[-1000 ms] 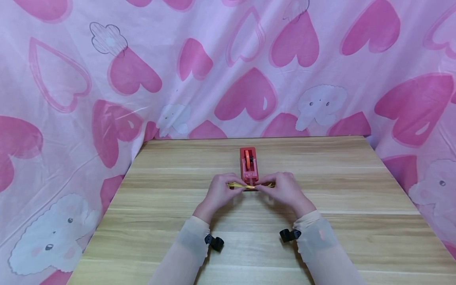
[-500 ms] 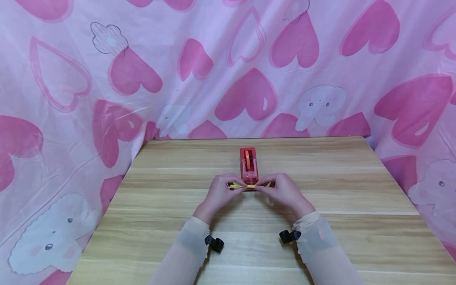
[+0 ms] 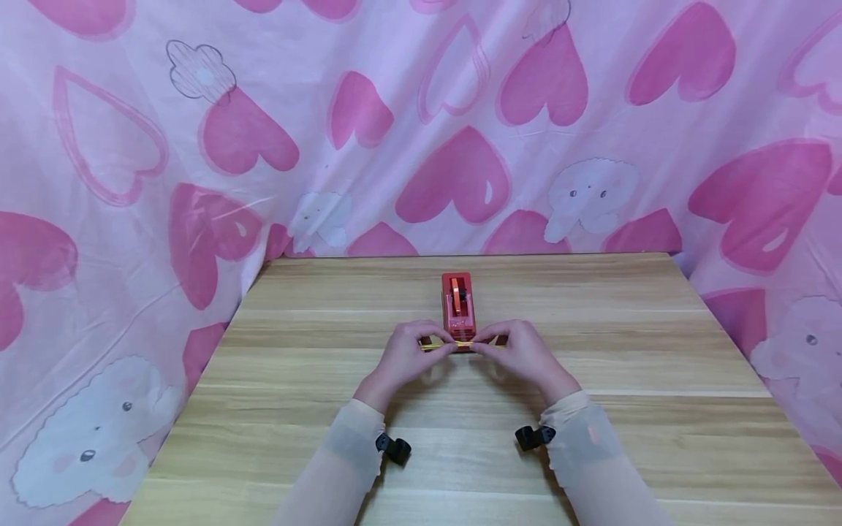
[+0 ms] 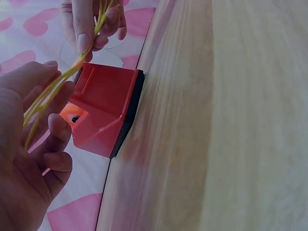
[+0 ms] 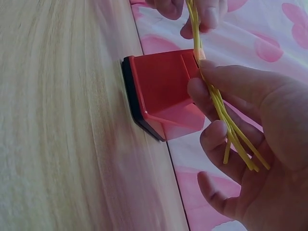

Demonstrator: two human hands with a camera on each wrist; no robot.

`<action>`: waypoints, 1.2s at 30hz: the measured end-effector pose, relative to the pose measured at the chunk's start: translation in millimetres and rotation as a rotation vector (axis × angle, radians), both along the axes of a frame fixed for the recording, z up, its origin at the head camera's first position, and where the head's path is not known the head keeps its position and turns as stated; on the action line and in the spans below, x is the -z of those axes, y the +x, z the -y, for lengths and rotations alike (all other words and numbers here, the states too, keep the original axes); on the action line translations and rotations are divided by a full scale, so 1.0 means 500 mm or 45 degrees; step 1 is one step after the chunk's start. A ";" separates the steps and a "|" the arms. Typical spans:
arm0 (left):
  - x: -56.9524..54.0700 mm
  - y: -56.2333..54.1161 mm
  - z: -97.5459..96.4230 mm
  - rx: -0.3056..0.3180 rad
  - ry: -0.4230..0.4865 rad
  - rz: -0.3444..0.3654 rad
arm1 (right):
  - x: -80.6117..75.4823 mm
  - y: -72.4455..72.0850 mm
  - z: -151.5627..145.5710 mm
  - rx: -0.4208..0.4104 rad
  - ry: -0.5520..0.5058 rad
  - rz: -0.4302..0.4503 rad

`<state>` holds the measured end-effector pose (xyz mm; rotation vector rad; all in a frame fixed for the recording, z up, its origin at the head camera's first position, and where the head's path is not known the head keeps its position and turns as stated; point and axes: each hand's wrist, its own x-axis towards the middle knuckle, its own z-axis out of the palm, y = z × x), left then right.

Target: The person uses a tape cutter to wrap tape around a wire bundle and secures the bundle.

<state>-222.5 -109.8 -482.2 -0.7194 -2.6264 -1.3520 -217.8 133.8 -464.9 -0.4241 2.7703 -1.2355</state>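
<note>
A bundle of thin yellow cords (image 3: 464,343) stretches sideways between the hands, at the front end of a red tape dispenser (image 3: 458,307). My left hand (image 3: 409,352) pinches the bundle between thumb and fingers on the left. From the other side, my right hand (image 3: 522,352) pinches it a short way off. Loose ends of the cords (image 5: 233,132) fan out under the right palm in the right wrist view. A pale orange patch, seemingly tape (image 4: 78,62), shows around the bundle between the hands. The dispenser's front edge lies close behind the bundle; whether they touch I cannot tell.
The dispenser carries an orange roll (image 3: 457,296) and stands on a dark base on the wood-grain table (image 3: 316,314). A pink heart-patterned cloth (image 3: 454,175) hangs behind the table and on both sides. Each wrist wears a small black camera (image 3: 395,448).
Both hands stay almost in place. The cord strands by the left hand, spread apart one second ago, now look closer together, and the bundle appears slightly turned.
</note>
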 end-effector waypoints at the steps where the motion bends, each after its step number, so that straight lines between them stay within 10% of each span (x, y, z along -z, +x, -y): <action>1: -0.001 0.001 0.000 -0.001 0.002 0.006 | 0.001 0.000 -0.001 -0.002 -0.002 -0.011; 20: -0.003 0.001 0.000 -0.074 -0.075 0.214 | 0.003 0.001 -0.001 -0.057 -0.071 0.024; 36: -0.005 -0.005 -0.001 -0.014 -0.075 0.095 | 0.005 -0.005 0.000 -0.047 -0.068 -0.072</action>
